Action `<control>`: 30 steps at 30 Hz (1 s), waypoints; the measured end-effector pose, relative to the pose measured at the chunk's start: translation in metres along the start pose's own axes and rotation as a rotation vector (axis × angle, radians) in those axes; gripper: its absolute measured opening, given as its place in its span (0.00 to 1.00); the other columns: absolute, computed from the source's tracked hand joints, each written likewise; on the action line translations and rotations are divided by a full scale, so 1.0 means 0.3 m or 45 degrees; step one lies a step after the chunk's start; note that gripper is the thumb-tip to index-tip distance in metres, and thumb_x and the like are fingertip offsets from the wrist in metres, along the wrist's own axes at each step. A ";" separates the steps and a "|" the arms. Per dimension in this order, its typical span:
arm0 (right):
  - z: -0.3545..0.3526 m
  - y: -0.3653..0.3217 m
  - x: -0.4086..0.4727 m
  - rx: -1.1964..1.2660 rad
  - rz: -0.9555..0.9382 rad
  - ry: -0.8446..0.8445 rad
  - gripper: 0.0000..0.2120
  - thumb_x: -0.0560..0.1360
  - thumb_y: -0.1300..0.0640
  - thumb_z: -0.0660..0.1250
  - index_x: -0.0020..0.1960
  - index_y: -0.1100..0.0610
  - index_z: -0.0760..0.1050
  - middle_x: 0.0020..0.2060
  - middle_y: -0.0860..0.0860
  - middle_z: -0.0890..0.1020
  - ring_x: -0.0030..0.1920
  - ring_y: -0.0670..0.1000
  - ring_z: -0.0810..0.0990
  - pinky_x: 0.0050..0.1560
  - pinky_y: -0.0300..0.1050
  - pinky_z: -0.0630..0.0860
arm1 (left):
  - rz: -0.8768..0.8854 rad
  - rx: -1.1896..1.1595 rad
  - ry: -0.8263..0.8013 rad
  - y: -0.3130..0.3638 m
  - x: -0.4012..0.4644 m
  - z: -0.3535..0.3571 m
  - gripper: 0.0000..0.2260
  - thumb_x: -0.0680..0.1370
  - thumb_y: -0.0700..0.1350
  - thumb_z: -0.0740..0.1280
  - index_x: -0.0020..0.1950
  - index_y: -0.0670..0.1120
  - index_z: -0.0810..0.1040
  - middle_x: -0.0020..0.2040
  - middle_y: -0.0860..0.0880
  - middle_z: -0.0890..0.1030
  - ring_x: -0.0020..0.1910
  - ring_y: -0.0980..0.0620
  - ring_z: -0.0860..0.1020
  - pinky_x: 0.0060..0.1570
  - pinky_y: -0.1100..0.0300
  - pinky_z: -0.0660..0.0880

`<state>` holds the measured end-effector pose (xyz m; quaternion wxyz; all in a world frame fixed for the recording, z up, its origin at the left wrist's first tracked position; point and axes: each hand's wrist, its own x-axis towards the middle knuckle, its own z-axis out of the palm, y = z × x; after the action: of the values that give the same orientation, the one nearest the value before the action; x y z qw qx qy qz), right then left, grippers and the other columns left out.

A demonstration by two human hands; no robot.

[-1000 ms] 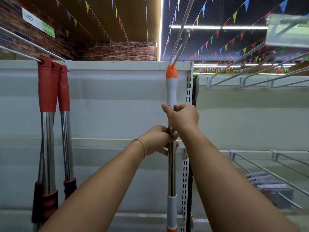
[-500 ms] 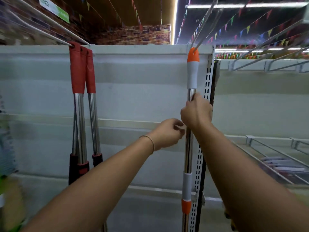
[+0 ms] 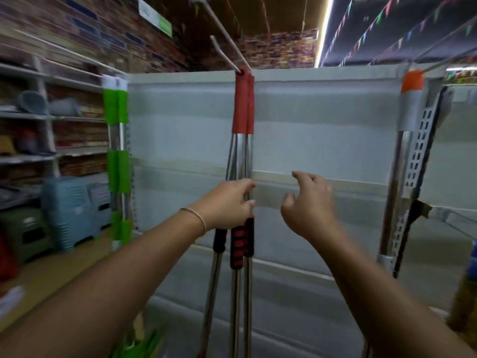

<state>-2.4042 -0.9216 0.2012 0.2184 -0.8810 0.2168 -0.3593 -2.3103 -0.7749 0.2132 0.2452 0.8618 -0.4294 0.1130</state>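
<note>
**mopguy:** So how far along is this? The red-capped poles (image 3: 242,151) hang in front of the middle of the white back panel (image 3: 322,125). Their caps are threaded on a hook (image 3: 224,51) that sticks out over the panel's top edge. Looks to me like barely anything's done yet, since they haven't come off.

**shelfrat:** Agreed, I'd call it the grab stage. The left hand (image 3: 227,205) has its fingers wrapped round the chrome shafts (image 3: 238,161), right above the black and red grip sleeves (image 3: 238,249), so that one's got a hold. The right hand (image 3: 308,202) is holding nothing. Its fingers are spread and loose, in front of the panel just right of the poles, not touching them.

**mopguy:** So what's left is basically everything: get the second hand on, lift the caps clear of the hook, bring the lot away from the panel. I can't tell if it's one pole or the whole bunch being taken, the frame's pretty smeary.

**shelfrat:** Same. Further out, an orange-capped pole (image 3: 410,107) hangs at the panel's right edge on its own hook, with nobody touching it. Green-capped poles (image 3: 117,125) hang at the panel's left edge, and past that edge there's a blue plastic stool (image 3: 67,210) on the floor.
</note>
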 end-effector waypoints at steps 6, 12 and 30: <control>0.264 -0.404 -0.143 0.115 -0.197 -0.155 0.25 0.79 0.54 0.59 0.75 0.54 0.64 0.70 0.58 0.69 0.70 0.60 0.66 0.71 0.52 0.63 | -0.217 0.186 0.010 -0.392 -0.327 -0.258 0.24 0.81 0.50 0.64 0.76 0.46 0.65 0.71 0.44 0.72 0.69 0.47 0.72 0.64 0.58 0.69; 0.534 -0.836 -0.284 0.244 -0.383 -0.310 0.24 0.78 0.54 0.60 0.73 0.59 0.67 0.67 0.62 0.73 0.68 0.62 0.70 0.69 0.52 0.67 | -0.433 0.334 0.055 -0.714 -0.673 -0.514 0.23 0.81 0.52 0.63 0.74 0.45 0.67 0.71 0.44 0.72 0.68 0.45 0.72 0.63 0.56 0.71; 1.200 -1.685 -0.591 0.431 -0.815 -0.778 0.25 0.81 0.50 0.58 0.75 0.58 0.63 0.67 0.61 0.74 0.67 0.62 0.72 0.65 0.54 0.71 | -1.145 0.563 0.172 -1.398 -1.392 -0.915 0.24 0.80 0.53 0.64 0.73 0.44 0.68 0.69 0.42 0.74 0.67 0.43 0.72 0.62 0.56 0.69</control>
<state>-2.1432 -0.3339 0.1462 0.2909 -0.9210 -0.2013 -0.1633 -2.2251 -0.1321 0.1419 0.1082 0.9836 0.0353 0.1399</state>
